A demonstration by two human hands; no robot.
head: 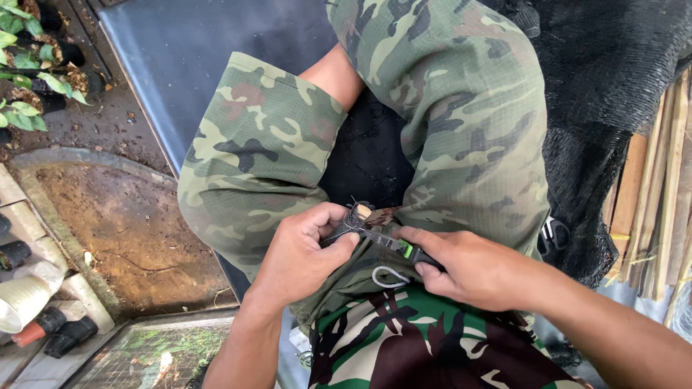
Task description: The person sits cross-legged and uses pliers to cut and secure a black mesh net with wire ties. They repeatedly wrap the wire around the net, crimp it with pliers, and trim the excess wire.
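Two hands meet at the lap: left hand (306, 248) pinches a short cut stem (358, 214) — right hand (472, 270) grips a knife (393, 245), blade pointing leftward at it.

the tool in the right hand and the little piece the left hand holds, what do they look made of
Tool: grey metal blade by its dull sheen; black and green handle, likely plastic. Small piece: probably wood, pale cut end, wrapped in dark netting.
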